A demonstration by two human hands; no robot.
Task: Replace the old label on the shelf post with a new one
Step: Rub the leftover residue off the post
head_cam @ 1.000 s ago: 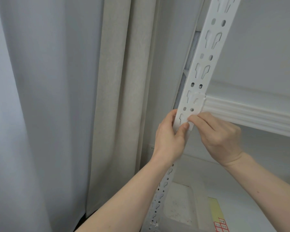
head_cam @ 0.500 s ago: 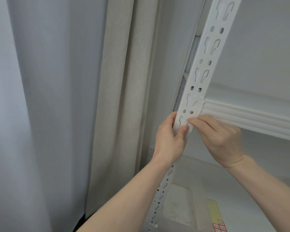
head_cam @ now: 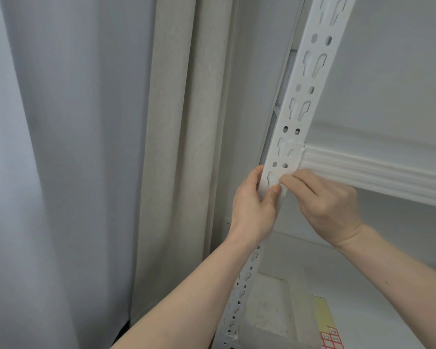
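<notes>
At the white shelf post (head_cam: 310, 79), my left hand (head_cam: 253, 207) grips its edge, thumb pressed on the face, while my right hand (head_cam: 322, 200) pinches a white label (head_cam: 283, 191) just below the shelf beam (head_cam: 378, 172); curtains (head_cam: 176, 147) hang left.

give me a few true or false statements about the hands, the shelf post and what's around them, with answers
1. Both hands touch the shelf post. True.
2. The left hand is wrapped around the shelf beam. False: it is on the post just below the beam.
3. A beige curtain hangs left of the post. True.
4. The right hand rests on the clear bin. False: its fingertips are at the post, beside the left thumb.
</notes>
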